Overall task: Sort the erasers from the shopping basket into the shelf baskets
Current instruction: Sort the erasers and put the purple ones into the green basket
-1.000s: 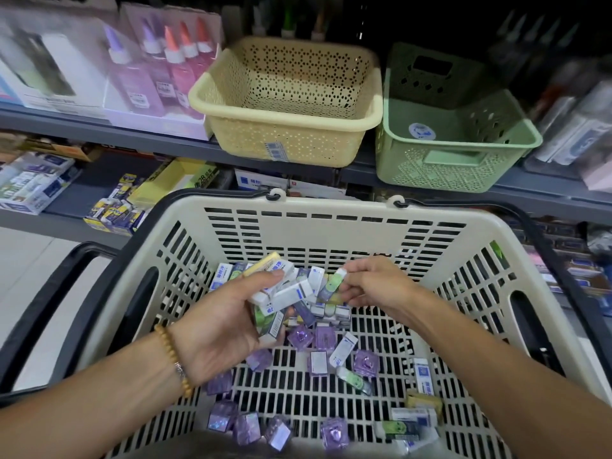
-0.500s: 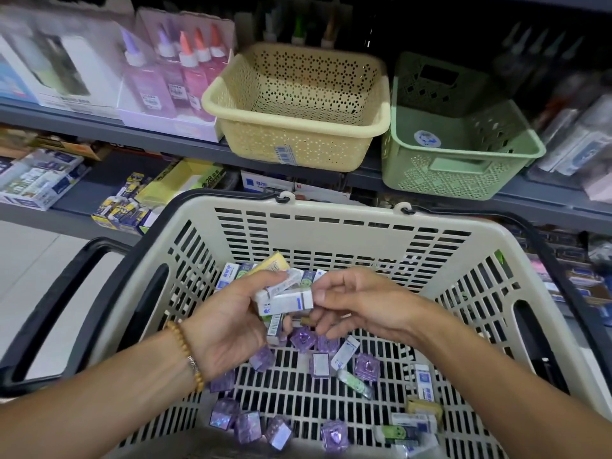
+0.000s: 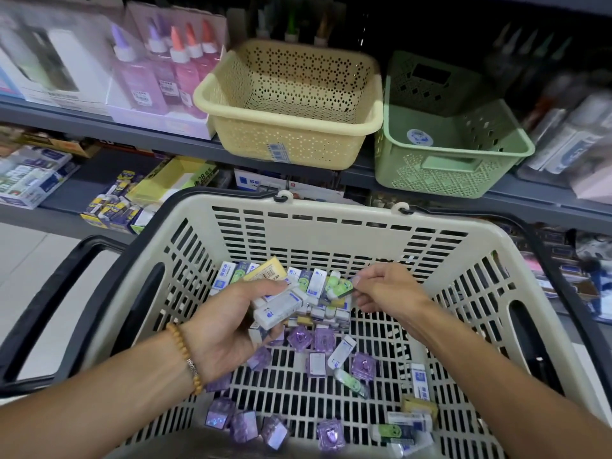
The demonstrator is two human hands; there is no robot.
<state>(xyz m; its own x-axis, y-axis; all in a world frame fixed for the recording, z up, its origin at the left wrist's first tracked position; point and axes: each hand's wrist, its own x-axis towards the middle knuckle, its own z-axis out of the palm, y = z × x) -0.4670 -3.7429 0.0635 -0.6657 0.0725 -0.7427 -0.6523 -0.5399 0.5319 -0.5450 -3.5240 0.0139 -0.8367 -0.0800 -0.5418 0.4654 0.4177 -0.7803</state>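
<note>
left hand [image 3: 228, 323]: we see it clamped on a stack of white erasers [image 3: 280, 308], three or more, exact count unclear; bead bracelet [image 3: 185, 356] on the wrist
right hand [image 3: 381, 288]: just beside the left, fingertips pinching one green eraser [image 3: 337, 286]
shopping basket [image 3: 331, 223]: beige, under both hands, black handles folded down at each side
loose erasers: heap of white and green ones right below the fingers; we count about ten purple erasers [image 3: 299, 337] nearer the wrists and beyond; a few white, green and yellow ones near the right forearm
shelf baskets: two, up past the hands; yellow basket [image 3: 374, 117] ahead of the left hand, green basket [image 3: 526, 150] ahead of the right; we see no erasers in them
glue bottles [image 3: 172, 61]: five counted, far left of the yellow basket
vs earlier: half a second ago the right fingers met the left-hand stack; now we see the hands apart, right holding the green eraser
</note>
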